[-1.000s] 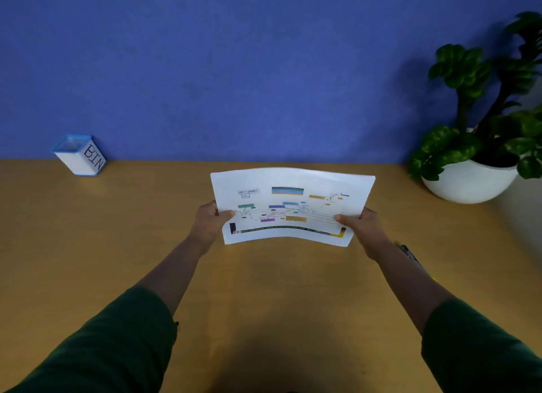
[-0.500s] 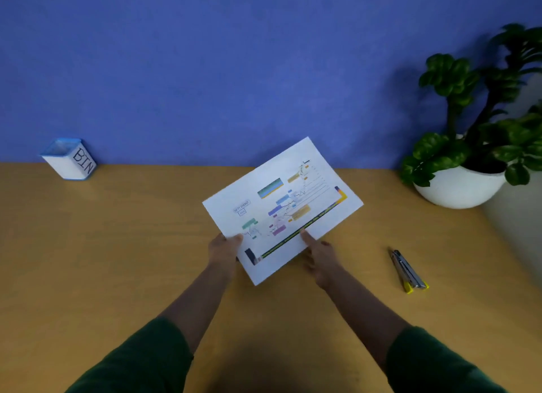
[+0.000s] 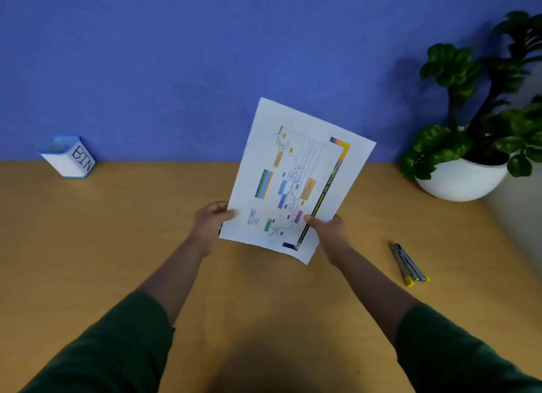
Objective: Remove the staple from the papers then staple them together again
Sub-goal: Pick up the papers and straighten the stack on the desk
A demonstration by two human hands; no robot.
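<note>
Left hand [image 3: 211, 222] is pinching the papers [image 3: 296, 181] at the lower left edge, thumb on top, and the right hand [image 3: 328, 227] grips them along the lower right edge, thumb pressed on the printed side. So both hands are closed on the sheets, holding them up off the bench [image 3: 117, 246], turned on end with the long side pointing away and tilted a bit to the right. The papers are thin, white and flat, with only a slight curl at the near corner, and the top sheet has a colourful chart plus a dark strip with yellow lettering down one edge. Can't make out a staple anywhere, too small.

Sleeves are dark green, soft-looking fabric. The bench is smooth tan wood with a matte finish. Off to the right, well apart from the hands, lies a slim metal stapler [image 3: 409, 264] with yellow tips, flat on the wood. Far left, against the blue wall, sits a small white box with a blue rim marked BIN [image 3: 69, 156], tilted. Far right there's a leafy plant [image 3: 481, 105] in a round glossy white pot [image 3: 457, 181].
</note>
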